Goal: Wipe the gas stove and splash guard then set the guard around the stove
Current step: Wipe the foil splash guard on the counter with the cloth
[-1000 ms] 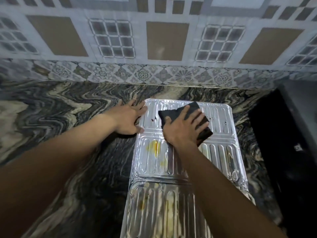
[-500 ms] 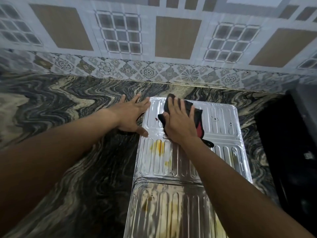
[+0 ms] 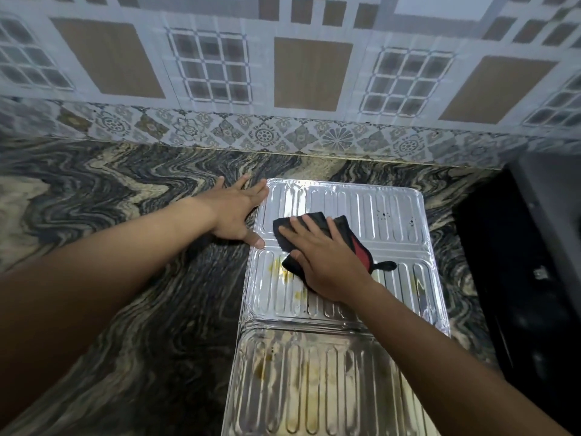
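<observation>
**Head view: cloth pressed on splash guard, yellow stains just nearer the wearer**

Head view shows the splash guard (image 3: 342, 278) lying flat on the marbled countertop (image 3: 110, 278), long axis running from the wearer toward the tiled wall (image 3: 283, 73). Two ribbed foil panels visible, joined at a fold; near panel runs out of frame at the bottom.

Right hand (image 3: 320, 262) lies flat, fingers spread, palm down on a dark cloth (image 3: 345, 234) with a red patch. Not a pinch, just pressing the cloth onto the far panel. Left hand (image 3: 239, 212) open and flat on the counter, fingertips and thumb touching the guard's left edge, looks like it is bracing it.

Key relation: yellow stains (image 3: 279, 269) sit just beside the cloth, on its left and toward the wearer; more yellow smears on the near panel. A few dark specks (image 3: 383, 215) lie to the right of the cloth on the far panel. Right hand is the nearer one to all of these. Judgement: next stroke likely pulls back along the ribs toward the wearer.

Counts: one guard, two panels seen, one cloth, two hands. Dark object at the right edge (image 3: 518, 247), probably the stove, too dark to confirm.

Guard wiping partly done; guard not yet set around anything.
</observation>
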### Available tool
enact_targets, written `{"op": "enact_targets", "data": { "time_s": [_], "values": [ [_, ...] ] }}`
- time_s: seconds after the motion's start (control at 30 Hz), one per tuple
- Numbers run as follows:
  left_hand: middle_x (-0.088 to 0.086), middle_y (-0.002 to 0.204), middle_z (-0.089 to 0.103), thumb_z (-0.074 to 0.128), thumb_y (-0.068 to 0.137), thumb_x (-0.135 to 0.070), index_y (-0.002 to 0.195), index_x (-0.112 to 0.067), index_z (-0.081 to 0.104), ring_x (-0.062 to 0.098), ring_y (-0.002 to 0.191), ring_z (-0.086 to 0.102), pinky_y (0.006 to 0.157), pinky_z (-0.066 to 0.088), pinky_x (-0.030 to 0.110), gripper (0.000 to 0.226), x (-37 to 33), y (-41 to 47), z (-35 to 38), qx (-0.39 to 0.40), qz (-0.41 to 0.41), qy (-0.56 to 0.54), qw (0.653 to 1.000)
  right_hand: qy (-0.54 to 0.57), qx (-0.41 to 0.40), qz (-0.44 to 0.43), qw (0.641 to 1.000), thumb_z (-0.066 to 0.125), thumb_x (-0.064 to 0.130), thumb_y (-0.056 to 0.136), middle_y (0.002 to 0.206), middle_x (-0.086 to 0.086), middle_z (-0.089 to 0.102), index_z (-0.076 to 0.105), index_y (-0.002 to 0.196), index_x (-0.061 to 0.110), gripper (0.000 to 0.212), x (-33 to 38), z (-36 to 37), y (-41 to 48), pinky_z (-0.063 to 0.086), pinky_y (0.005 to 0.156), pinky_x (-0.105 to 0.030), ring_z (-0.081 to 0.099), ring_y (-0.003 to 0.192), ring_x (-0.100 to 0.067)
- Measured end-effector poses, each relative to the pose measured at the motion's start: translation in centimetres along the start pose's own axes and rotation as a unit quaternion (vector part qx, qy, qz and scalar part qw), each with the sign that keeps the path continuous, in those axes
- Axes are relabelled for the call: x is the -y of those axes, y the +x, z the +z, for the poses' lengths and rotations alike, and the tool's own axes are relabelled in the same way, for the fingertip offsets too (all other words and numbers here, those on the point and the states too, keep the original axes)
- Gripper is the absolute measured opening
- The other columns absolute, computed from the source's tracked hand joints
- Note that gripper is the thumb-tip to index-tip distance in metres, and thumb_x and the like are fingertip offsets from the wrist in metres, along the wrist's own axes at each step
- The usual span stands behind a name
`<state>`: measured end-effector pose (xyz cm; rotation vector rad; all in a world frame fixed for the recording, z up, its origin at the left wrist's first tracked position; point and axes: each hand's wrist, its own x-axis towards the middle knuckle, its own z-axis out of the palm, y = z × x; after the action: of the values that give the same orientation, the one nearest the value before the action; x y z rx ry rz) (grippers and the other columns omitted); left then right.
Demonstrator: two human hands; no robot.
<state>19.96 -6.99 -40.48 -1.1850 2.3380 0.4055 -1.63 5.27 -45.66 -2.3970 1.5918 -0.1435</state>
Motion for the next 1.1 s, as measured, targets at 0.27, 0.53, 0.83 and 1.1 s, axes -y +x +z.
{"op": "enact_targets", "data": {
  "time_s": [0.27, 0.53, 0.83, 1.1],
  "values": [
    [-0.014, 0.157, -0.028, 0.053, 0.070, -0.086, 0.155, -0.027, -0.017, 0.020, 0.150, -0.018, 0.121, 0.012, 0.057, 0.124, 0.2, 0.1, 0.7, 0.009, 0.000, -0.002, 1.000, 0.048, -0.022, 0.161, 0.986, 0.022, 0.044, 0.106, 0.167, -0.001, 0.006, 0.013, 0.159, 0.022, 0.058, -3.7, -2.0, 1.4, -0.010, 0.121, -0.049, -0.004, 0.153, -0.016],
    [-0.014, 0.160, -0.024, 0.058, 0.069, -0.083, 0.156, -0.026, -0.013, 0.021, 0.151, -0.016, 0.121, 0.011, 0.055, 0.126, 0.1, 0.1, 0.5, 0.002, -0.003, -0.020, 1.000, 0.007, -0.035, 0.289, 0.957, 0.015, 0.050, 0.105, 0.167, -0.003, -0.004, 0.001, 0.159, 0.023, 0.062, -4.9, -2.2, 3.0, -0.012, 0.119, -0.055, -0.011, 0.153, -0.022],
    [-0.015, 0.160, -0.022, 0.062, 0.069, -0.080, 0.157, -0.027, -0.010, 0.020, 0.151, -0.014, 0.121, 0.013, 0.055, 0.125, 0.2, -0.2, 0.5, -0.010, -0.005, -0.034, 0.999, -0.002, -0.015, 0.141, 0.990, 0.014, 0.049, 0.105, 0.167, -0.001, 0.000, 0.005, 0.160, 0.026, 0.060, -1.1, -1.1, 4.7, -0.011, 0.120, -0.051, -0.008, 0.153, -0.018],
    [-0.016, 0.160, -0.022, 0.063, 0.070, -0.079, 0.157, -0.028, -0.009, 0.018, 0.151, -0.014, 0.121, 0.013, 0.056, 0.124, 0.1, -0.3, 0.4, -0.004, -0.003, -0.042, 0.999, -0.002, -0.030, 0.291, 0.956, 0.010, 0.054, 0.103, 0.167, -0.003, -0.007, -0.002, 0.159, 0.025, 0.065, -8.7, -2.5, 0.9, -0.011, 0.120, -0.048, -0.011, 0.152, -0.019]
  ]
}}
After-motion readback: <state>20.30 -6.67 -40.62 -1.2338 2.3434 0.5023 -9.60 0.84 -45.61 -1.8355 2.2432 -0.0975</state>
